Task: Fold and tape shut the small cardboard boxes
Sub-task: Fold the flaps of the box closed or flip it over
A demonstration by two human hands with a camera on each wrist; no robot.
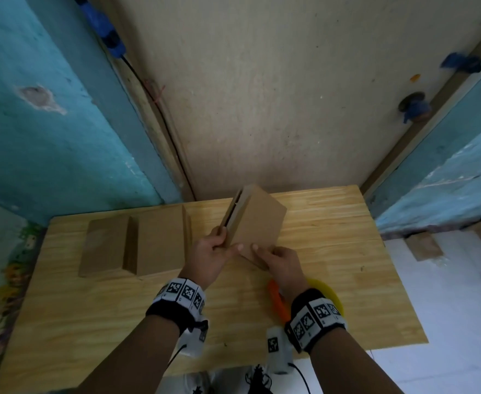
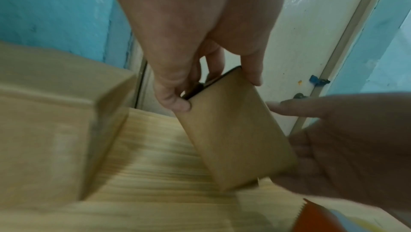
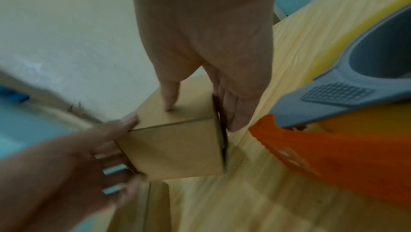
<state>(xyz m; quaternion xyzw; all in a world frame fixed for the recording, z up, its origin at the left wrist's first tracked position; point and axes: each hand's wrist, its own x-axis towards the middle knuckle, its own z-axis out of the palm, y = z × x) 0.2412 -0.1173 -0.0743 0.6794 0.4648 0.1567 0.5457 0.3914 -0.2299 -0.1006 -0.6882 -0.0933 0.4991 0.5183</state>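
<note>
A small brown cardboard box [image 1: 255, 220] is held tilted above the middle of the wooden table [image 1: 333, 251], its left end showing a dark slit between flaps. My left hand [image 1: 215, 251] grips its near left edge, thumb on the top face and fingers curled round the end [image 2: 175, 102]. My right hand [image 1: 276, 261] pinches the near right corner, thumb [image 3: 170, 98] on top and fingers along the side. The box [image 3: 177, 144] fills the middle of the right wrist view. Two more brown boxes [image 1: 136, 243] lie side by side on the table's left.
An orange and grey tape dispenser [image 1: 279, 301] with a yellow roll [image 1: 328, 291] lies under my right wrist near the table's front. A cream wall panel [image 1: 276, 95] stands right behind the table, with turquoise walls [image 1: 48, 123] on both sides.
</note>
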